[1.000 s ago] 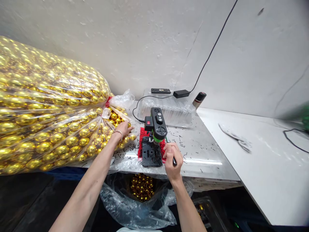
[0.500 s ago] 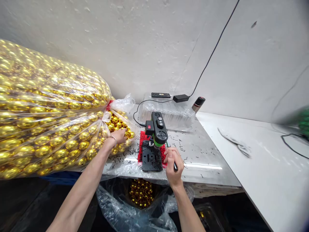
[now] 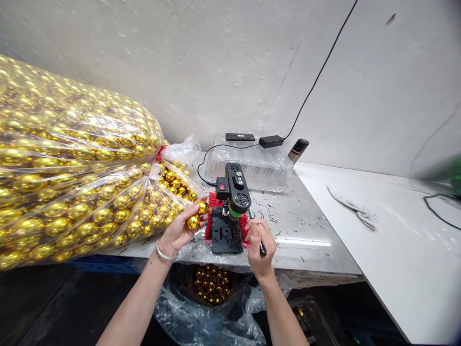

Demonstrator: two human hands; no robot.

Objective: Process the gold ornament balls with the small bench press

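Two shiny gold balls (image 3: 193, 222) rest in the fingers of my left hand (image 3: 179, 229), palm turned up, just left of a small bench drill press (image 3: 238, 190). My right hand (image 3: 260, 244) is closed around the drill press's lever handle (image 3: 262, 250), on its right side. Under the drill head lies a black slotted base plate (image 3: 221, 233) strewn with dark shavings, on a red mat (image 3: 212, 198). Left of my left hand, the open mouth of a clear bag shows more gold balls (image 3: 175, 183).
A huge clear bag of gold balls (image 3: 79, 182) fills the left side. Behind the drill stand a clear plastic tray (image 3: 248, 168), a power adapter (image 3: 271, 141) and a spray can (image 3: 298, 150). Below the table edge hangs a plastic-lined container of balls (image 3: 212, 286). A glove (image 3: 351, 209) lies right.
My left hand has come out of the bag's mouth and moved right toward the drill press, now holding two gold balls. My right hand stays on the lever handle.
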